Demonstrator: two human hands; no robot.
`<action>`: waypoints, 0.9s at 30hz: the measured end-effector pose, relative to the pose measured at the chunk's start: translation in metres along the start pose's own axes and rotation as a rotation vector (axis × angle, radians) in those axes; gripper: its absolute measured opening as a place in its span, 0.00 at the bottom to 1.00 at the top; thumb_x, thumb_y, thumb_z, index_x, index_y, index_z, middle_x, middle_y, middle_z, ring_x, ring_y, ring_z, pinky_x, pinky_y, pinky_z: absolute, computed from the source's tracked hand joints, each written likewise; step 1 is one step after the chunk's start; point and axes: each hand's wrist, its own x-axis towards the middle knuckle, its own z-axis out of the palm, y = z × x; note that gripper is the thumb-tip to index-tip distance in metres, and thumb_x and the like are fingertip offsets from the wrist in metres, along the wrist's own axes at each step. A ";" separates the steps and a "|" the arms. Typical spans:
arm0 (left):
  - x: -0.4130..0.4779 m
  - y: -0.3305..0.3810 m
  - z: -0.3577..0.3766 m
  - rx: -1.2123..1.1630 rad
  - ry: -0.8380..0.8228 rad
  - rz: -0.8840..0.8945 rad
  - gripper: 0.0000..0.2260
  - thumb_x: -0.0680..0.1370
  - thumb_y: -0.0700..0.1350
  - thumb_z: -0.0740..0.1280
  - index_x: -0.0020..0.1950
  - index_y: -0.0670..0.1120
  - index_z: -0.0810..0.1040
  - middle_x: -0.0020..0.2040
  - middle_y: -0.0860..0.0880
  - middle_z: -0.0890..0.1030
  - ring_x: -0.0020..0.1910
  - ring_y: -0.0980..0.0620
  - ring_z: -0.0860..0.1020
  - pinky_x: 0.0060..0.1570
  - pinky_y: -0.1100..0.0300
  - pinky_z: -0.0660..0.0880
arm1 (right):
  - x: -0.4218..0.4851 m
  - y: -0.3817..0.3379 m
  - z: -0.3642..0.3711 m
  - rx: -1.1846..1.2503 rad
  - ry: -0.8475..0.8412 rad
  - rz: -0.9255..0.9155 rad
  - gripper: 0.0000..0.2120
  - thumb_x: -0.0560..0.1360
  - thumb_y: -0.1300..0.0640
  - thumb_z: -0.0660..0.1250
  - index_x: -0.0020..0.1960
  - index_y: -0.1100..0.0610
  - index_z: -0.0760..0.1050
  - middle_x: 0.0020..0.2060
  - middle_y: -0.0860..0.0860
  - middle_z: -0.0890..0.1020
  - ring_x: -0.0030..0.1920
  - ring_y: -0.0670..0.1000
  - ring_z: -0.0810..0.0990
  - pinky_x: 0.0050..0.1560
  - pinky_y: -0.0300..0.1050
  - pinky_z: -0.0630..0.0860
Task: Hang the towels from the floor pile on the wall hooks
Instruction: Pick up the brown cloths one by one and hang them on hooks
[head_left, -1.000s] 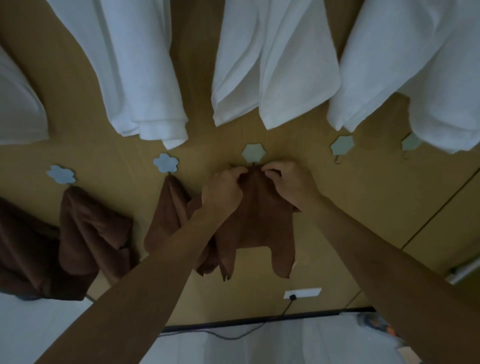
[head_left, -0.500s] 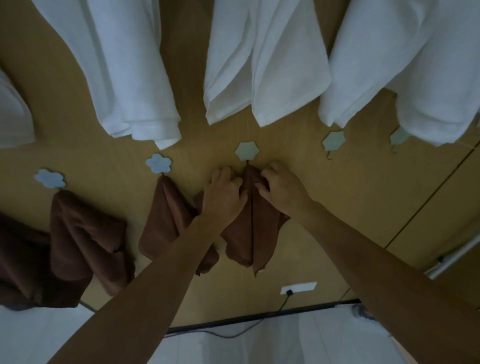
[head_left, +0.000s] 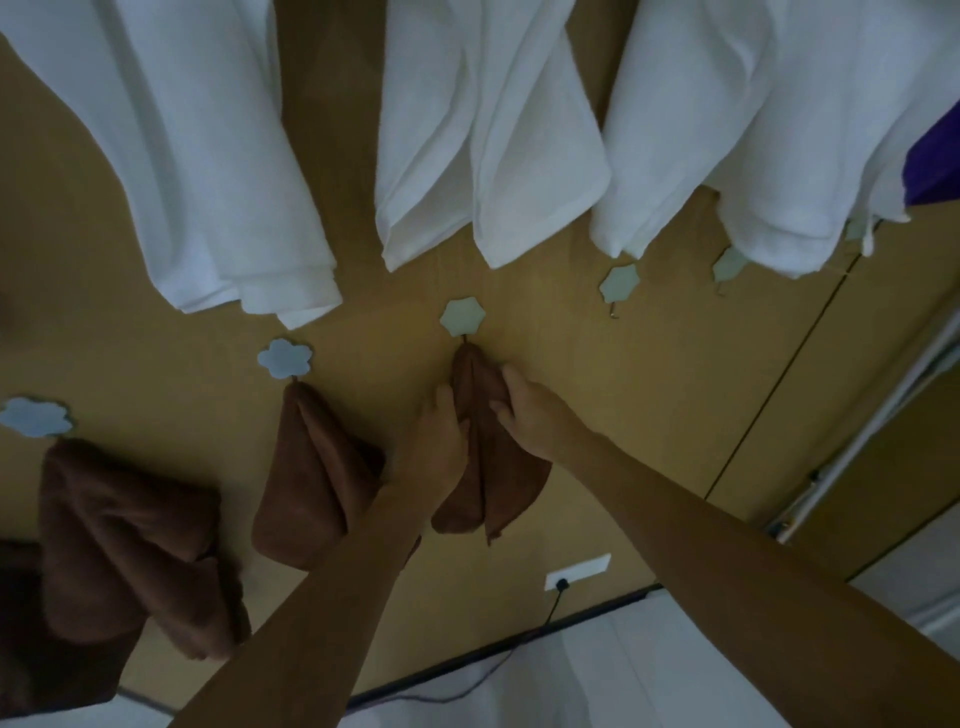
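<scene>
Left hand (head_left: 431, 452) and right hand (head_left: 530, 415) lower now on hung brown towel (head_left: 501, 488), fingers (head_left: 500, 411) gripping its folds; white towels (head_left: 488, 156) overhead.

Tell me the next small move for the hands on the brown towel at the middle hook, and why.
Probably let go with both hands and draw them back. The brown towel already hangs by its top from the flower hook, with the left hand and right hand on its folds. An empty hook waits to the right.
</scene>
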 end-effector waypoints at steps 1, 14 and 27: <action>-0.003 -0.001 0.003 0.017 0.024 0.017 0.19 0.81 0.49 0.60 0.70 0.42 0.64 0.58 0.42 0.75 0.53 0.43 0.77 0.50 0.46 0.75 | -0.002 0.002 0.000 -0.025 0.008 0.001 0.19 0.81 0.54 0.59 0.69 0.60 0.63 0.50 0.59 0.79 0.48 0.60 0.79 0.43 0.48 0.72; -0.067 0.028 -0.017 0.415 0.234 0.009 0.34 0.75 0.56 0.68 0.73 0.39 0.64 0.66 0.37 0.74 0.63 0.36 0.74 0.52 0.42 0.77 | -0.046 0.009 -0.010 -0.397 0.092 -0.052 0.37 0.78 0.44 0.61 0.78 0.57 0.48 0.76 0.56 0.57 0.76 0.56 0.54 0.71 0.59 0.57; -0.263 0.037 -0.034 0.573 0.213 -0.427 0.31 0.80 0.62 0.51 0.77 0.44 0.62 0.75 0.39 0.65 0.72 0.35 0.65 0.65 0.35 0.67 | -0.165 -0.058 0.039 -0.338 -0.120 -0.524 0.39 0.77 0.40 0.62 0.79 0.49 0.44 0.78 0.52 0.50 0.78 0.55 0.45 0.74 0.65 0.47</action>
